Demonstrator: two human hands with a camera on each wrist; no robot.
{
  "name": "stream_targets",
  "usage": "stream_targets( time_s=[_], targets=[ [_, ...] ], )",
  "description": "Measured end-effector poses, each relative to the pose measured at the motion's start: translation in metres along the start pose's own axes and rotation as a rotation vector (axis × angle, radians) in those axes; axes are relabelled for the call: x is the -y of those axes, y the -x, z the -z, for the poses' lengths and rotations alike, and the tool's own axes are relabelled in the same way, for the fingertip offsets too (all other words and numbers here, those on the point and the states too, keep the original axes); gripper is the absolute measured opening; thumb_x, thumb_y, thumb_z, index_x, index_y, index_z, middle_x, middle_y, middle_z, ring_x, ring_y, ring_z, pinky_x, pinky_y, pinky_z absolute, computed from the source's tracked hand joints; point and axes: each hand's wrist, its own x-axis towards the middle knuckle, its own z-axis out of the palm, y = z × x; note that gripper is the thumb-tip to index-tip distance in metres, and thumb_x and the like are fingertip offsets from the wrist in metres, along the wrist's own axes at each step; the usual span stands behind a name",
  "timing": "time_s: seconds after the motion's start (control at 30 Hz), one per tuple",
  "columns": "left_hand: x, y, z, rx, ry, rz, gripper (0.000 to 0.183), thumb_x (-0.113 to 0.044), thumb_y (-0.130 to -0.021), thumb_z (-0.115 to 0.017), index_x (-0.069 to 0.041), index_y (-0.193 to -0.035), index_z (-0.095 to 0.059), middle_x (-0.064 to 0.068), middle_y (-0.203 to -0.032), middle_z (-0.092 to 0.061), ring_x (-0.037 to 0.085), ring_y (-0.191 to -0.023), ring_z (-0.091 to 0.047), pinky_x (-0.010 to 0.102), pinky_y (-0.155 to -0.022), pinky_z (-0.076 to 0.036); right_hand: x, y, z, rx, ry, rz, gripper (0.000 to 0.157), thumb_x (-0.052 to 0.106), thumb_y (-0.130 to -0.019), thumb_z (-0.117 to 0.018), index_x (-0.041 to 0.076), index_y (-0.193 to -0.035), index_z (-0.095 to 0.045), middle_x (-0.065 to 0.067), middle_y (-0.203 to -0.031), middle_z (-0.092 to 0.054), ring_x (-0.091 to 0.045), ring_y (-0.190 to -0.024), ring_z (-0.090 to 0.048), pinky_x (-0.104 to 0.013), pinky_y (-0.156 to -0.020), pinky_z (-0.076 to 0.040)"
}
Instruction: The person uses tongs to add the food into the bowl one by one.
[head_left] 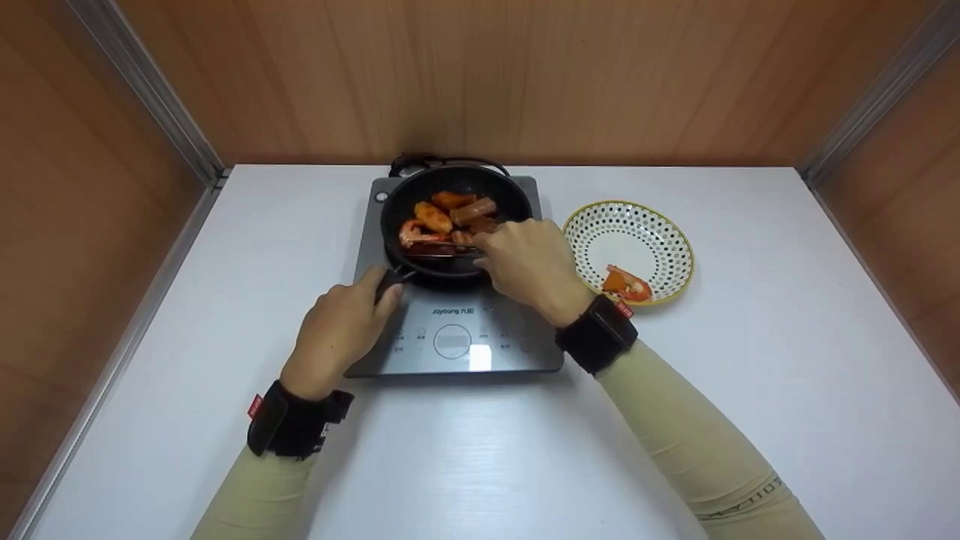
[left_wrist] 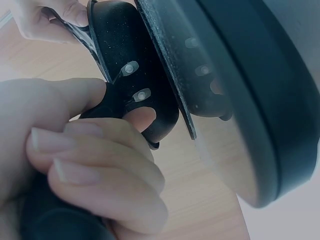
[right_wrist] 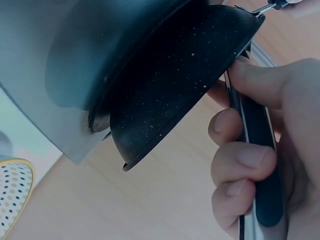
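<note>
A black frying pan (head_left: pixel 399 210) stands on the cooktop, its wall speckled with pale dots in the right wrist view. My left hand (head_left: pixel 337 326) grips the pan's black handle (head_left: pixel 388 283), fingers wrapped round it. In my right hand (head_left: pixel 529 262) I hold metal tongs (right_wrist: pixel 261 150) with black grips, the fingers curled round both arms. The tongs' front ends reach low into the near side of the pan, among the food. A shrimp (head_left: pixel 412 233), a browned piece (head_left: pixel 433 217) and several other reddish-brown pieces lie in the pan. My right hand hides part of the near right rim.
The grey induction cooktop (head_left: pixel 405 358) has its control panel facing me. To its right sits a dotted plate (head_left: pixel 615 247) with a yellow rim, holding a shrimp (head_left: pixel 636 288) and an orange chunk (head_left: pixel 614 281). A black cable (head_left: pixel 450 159) runs behind the pan. Wooden panels enclose the white table.
</note>
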Motion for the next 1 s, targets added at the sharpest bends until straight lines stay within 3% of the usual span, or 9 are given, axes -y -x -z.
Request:
stream_targets(
  time_s=[0.53, 0.77, 0.9, 1.0],
  targets=[
    [0.002, 0.001, 0.001, 0.000, 0.005, 0.011, 0.030, -0.037, -0.113, -0.052, -0.010, -0.124, -0.057, 0.022, -0.090, -0.067, 0.035, -0.077, -0.061, 0.047, -0.062, -0.044, -0.024, 0.026, 0.017, -0.035, -0.114, -0.014, 0.031, 0.045, -0.101, -0.070, 0.019, -0.117, -0.075, -0.005, -0.083, -0.073, -0.028, -0.068, -0.068, -0.049, -0.054, -0.050],
    [0.002, 0.001, 0.000, 0.012, 0.009, 0.020, 0.034, -0.039, -0.113, -0.052, -0.009, -0.127, -0.058, 0.023, -0.093, -0.069, 0.035, -0.081, -0.064, 0.046, -0.064, -0.045, -0.058, 0.054, 0.025, -0.085, -0.209, -0.086, 0.037, 0.047, -0.100, -0.071, 0.015, -0.120, -0.074, -0.005, -0.089, -0.075, -0.030, -0.073, -0.070, -0.051, -0.057, -0.051],
    [0.001, -0.001, -0.001, 0.018, -0.002, 0.018, 0.040, -0.040, -0.113, -0.051, -0.008, -0.135, -0.058, 0.026, -0.100, -0.071, 0.037, -0.085, -0.067, 0.047, -0.065, -0.046, -0.083, 0.076, 0.025, -0.109, -0.203, -0.158, 0.034, 0.046, -0.098, -0.073, 0.015, -0.114, -0.073, -0.004, -0.080, -0.070, -0.030, -0.068, -0.065, -0.051, -0.054, -0.048],
    [0.001, -0.002, -0.001, 0.021, -0.001, 0.018, 0.039, -0.040, -0.113, -0.051, -0.008, -0.134, -0.057, 0.026, -0.100, -0.071, 0.037, -0.085, -0.066, 0.048, -0.066, -0.046, -0.101, 0.091, 0.026, -0.080, -0.205, -0.212, 0.033, 0.042, -0.098, -0.073, 0.014, -0.115, -0.073, -0.005, -0.074, -0.064, -0.029, -0.063, -0.058, -0.045, -0.050, -0.042]
  ],
)
